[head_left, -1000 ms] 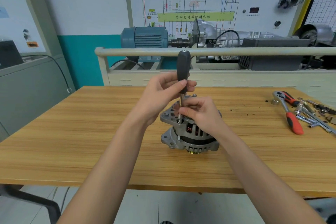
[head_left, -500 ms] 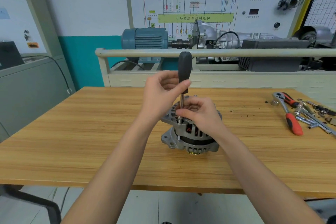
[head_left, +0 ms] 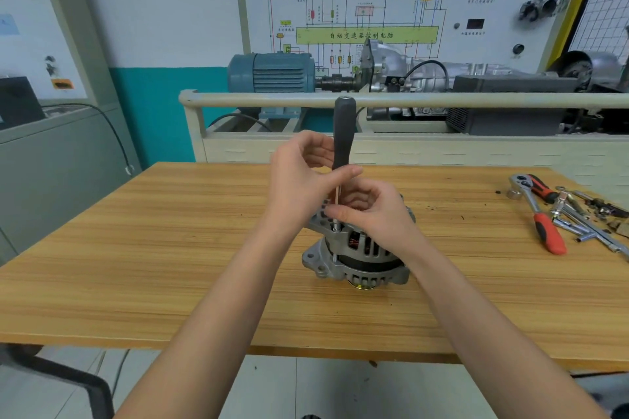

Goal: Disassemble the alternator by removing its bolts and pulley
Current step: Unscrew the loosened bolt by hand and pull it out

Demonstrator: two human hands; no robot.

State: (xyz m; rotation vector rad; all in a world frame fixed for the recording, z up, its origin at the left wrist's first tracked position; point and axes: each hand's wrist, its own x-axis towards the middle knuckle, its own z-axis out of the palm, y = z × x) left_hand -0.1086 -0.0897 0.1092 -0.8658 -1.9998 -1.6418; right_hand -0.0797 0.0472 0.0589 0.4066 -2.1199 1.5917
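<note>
Your alternator (head_left: 357, 255) stands on the wooden bench (head_left: 136, 265) near its middle, pulley end down, with a brass-coloured rim (head_left: 362, 286) just showing under the housing where it meets the wood. A driver (head_left: 343, 136) with a dark handle stands upright over the housing's upper flange at about 10 o'clock on the alternator, its thin shaft running down to a bolt head (head_left: 336, 229) seated in the flange.

Your left hand (head_left: 299, 180) holds the driver at the bottom of the handle: the thumb lies across the front of it and the fingers curl round behind. Your right hand (head_left: 371, 211) rests on top of the alternator with its fingers curled, and its thumb and forefinger sit against the shaft just above the bolt (whether they pinch the shaft or only steady it, I cannot tell). The two hands touch, the left one above the right.

Through the housing slots below your right hand, copper windings (head_left: 354, 243) show.

At 3 o'clock from the alternator, well apart from it near the bench's right edge, lies a ratchet (head_left: 539, 214) with a red-and-black grip, and just beside it a loose heap of metal extension bars and sockets (head_left: 585, 218). Small dark specks dot the wood around them.
</note>
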